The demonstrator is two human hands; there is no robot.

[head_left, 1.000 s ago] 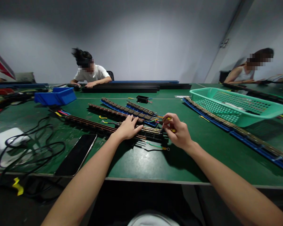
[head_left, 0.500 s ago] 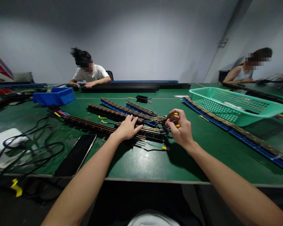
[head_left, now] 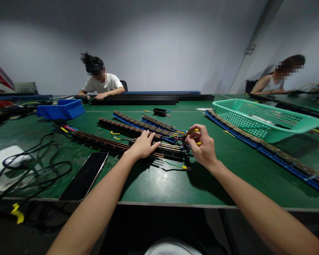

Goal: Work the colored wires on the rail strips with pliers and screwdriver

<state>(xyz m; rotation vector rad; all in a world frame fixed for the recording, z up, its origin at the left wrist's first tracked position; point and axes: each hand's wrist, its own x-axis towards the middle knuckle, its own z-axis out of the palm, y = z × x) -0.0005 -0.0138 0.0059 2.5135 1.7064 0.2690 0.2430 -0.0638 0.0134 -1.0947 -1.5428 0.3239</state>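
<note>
My left hand (head_left: 143,144) lies flat with fingers spread, pressing on a black strip with copper-coloured conductors (head_left: 172,146). My right hand (head_left: 204,147) is closed around yellow-handled pliers (head_left: 192,132). Their dark jaws are at the wired right end of the strips, partly hidden by my fingers. Beyond my left hand lie a dark strip (head_left: 117,124) and blue-backed strips (head_left: 130,119). A longer curved black strip (head_left: 95,139) runs to the left under my left hand. Nearer me, a green wire with a yellow-sleeved ring terminal (head_left: 185,168) rests on the table.
A green mesh basket (head_left: 268,122) and a long blue-backed strip (head_left: 255,141) stand right. Left are a phone (head_left: 85,177), tangled black cable (head_left: 42,170), white adapter (head_left: 9,157) and blue bins (head_left: 61,109). A small black box (head_left: 159,112) lies behind. Two people sit across.
Almost nothing has moved. My right hand with the pliers has shifted very slightly left and down; my left hand stays in place on the strip.
</note>
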